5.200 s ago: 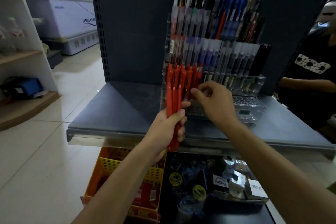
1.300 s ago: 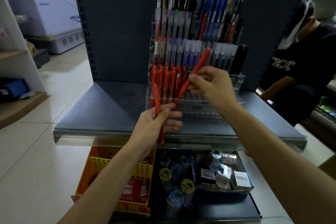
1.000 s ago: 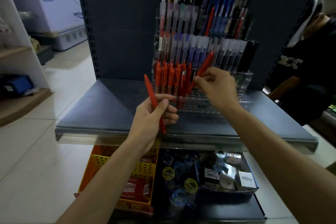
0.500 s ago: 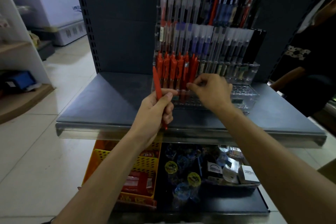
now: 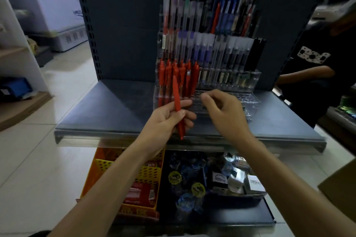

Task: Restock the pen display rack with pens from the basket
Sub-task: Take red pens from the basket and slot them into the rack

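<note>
Basket [image 5: 107, 161]: orange, below the shelf [image 5: 115, 106], packets inside.
Left hand [image 5: 167, 119]: gripped 1 red pen [image 5: 176, 100], upright, just before the front row, not yet slotted.
Stocked red pens [image 5: 179, 73]: about 6, at the row's left end.
Right hand [image 5: 227, 115]: loosely curled, nothing held, near the pen.
Display rack [image 5: 240, 102]: front holes rightward bare, so much was judged left.
Bystander [image 5: 312, 67]: right, apart; slots unobstructed.
</note>
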### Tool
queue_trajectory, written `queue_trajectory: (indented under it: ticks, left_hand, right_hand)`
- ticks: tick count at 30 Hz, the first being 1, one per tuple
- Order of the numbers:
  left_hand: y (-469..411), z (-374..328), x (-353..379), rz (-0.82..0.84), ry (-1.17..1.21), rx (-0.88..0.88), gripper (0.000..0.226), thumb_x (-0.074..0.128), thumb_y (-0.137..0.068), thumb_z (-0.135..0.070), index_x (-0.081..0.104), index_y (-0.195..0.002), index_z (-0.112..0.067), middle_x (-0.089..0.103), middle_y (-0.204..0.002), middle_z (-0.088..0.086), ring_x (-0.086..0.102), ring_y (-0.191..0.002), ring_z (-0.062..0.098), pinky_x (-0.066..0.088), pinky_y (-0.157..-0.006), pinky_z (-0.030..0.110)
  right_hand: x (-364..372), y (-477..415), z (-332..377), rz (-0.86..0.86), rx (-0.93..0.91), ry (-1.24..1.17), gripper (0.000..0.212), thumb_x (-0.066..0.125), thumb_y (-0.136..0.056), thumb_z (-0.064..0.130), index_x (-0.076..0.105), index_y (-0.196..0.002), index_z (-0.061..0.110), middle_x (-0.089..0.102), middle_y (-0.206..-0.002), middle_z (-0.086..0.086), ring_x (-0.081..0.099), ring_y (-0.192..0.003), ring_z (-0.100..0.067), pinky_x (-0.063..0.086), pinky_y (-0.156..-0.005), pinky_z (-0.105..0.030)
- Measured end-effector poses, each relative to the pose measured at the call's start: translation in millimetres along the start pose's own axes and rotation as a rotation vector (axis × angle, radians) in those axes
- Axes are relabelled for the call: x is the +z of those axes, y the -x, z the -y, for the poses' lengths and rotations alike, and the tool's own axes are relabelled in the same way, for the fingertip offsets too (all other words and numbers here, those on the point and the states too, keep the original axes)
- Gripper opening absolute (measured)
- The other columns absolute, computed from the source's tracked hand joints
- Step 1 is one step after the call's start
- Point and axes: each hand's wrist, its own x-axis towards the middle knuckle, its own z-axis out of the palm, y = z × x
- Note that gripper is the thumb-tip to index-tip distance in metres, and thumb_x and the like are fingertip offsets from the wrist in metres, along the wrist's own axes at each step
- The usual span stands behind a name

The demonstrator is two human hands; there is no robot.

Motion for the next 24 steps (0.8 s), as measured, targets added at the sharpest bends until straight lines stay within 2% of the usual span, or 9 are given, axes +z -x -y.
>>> queue_trajectory:
  ticks: [4,6,8,10,13,16,18,21,24]
  left_hand:
    - [8,-2,4,0.099,-0.155,-0.015,0.023,0.05,-0.097,-0.014,0.063,-0.116,-0.011,0.075,-0.089,0.003,0.069,-0.081,0.014,0.054,-0.073,0.022]
    - [12,-1,6,0.137,-0.203,-0.039,0.021,0.054,-0.093,-0.017,0.066,-0.109,-0.01,0.074,-0.086,0.005,0.069,-0.08,0.014,0.054,-0.07,0.022]
    - [14,3,7,0.164,-0.23,-0.056,0.022,0.056,-0.093,-0.013,0.067,-0.111,-0.006,0.073,-0.095,0.019,0.069,-0.082,0.018,0.057,-0.074,0.027]
    - [16,6,7,0.17,-0.263,-0.06,0.023,0.057,-0.094,-0.011,0.067,-0.113,-0.003,0.072,-0.099,0.023,0.069,-0.083,0.02,0.058,-0.079,0.033]
    - [19,6,8,0.15,-0.28,-0.074,0.021,0.059,-0.093,-0.014,0.069,-0.109,-0.006,0.076,-0.086,0.008,0.07,-0.075,0.016,0.055,-0.068,0.024]
    - [18,8,7,0.099,-0.273,-0.091,0.024,0.062,-0.092,-0.014,0.067,-0.112,-0.004,0.075,-0.085,0.012,0.069,-0.068,0.016,0.053,-0.065,0.024]
    - [17,7,3,0.08,-0.27,-0.086,0.023,0.063,-0.091,-0.013,0.068,-0.112,-0.003,0.075,-0.089,0.013,0.068,-0.067,0.016,0.053,-0.066,0.023]
    - [17,3,0,0.125,-0.257,-0.077,0.021,0.062,-0.092,-0.012,0.068,-0.111,-0.005,0.074,-0.095,0.011,0.068,-0.071,0.013,0.052,-0.067,0.02]
    - [18,-1,0,0.148,-0.222,-0.089,0.018,0.054,-0.097,-0.01,0.066,-0.109,-0.009,0.073,-0.088,0.0,0.07,-0.077,0.011,0.052,-0.068,0.019]
  right_hand:
    - [-3,18,12,0.19,0.008,-0.179,0.016,0.065,-0.091,0.031,0.073,-0.093,0.017,0.07,-0.078,0.001,0.066,-0.07,-0.009,0.05,-0.063,-0.021]
    - [1,28,10,0.193,0.039,-0.182,0.013,0.071,-0.088,0.03,0.071,-0.089,0.017,0.066,-0.076,-0.006,0.064,-0.064,-0.015,0.05,-0.059,-0.026]
    - [4,35,4,0.158,0.066,-0.138,0.012,0.073,-0.086,0.031,0.07,-0.085,0.019,0.063,-0.078,-0.008,0.062,-0.071,-0.021,0.051,-0.064,-0.033]
    - [4,41,1,0.14,0.072,-0.114,0.012,0.073,-0.085,0.031,0.069,-0.086,0.02,0.062,-0.081,-0.005,0.06,-0.076,-0.02,0.049,-0.067,-0.027]
    - [4,44,6,0.064,0.023,-0.147,0.01,0.069,-0.09,0.022,0.062,-0.097,0.021,0.064,-0.082,0.005,0.06,-0.076,-0.008,0.049,-0.066,-0.017]
    - [0,42,11,0.059,-0.164,-0.028,0.023,0.059,-0.093,0.007,0.062,-0.111,0.021,0.065,-0.094,0.01,0.061,-0.086,-0.003,0.051,-0.076,-0.019]
    - [-1,38,6,0.149,-0.296,0.129,0.027,0.059,-0.09,0.004,0.071,-0.111,0.016,0.065,-0.105,0.005,0.061,-0.096,-0.008,0.053,-0.083,-0.029]
    - [1,34,-2,0.166,-0.418,0.305,0.028,0.064,-0.087,0.006,0.072,-0.112,0.014,0.067,-0.102,0.0,0.059,-0.095,-0.019,0.054,-0.08,-0.039]
    - [4,33,-4,0.136,-0.485,0.357,0.034,0.066,-0.086,0.006,0.068,-0.119,0.013,0.069,-0.102,-0.001,0.058,-0.092,-0.02,0.053,-0.076,-0.034]
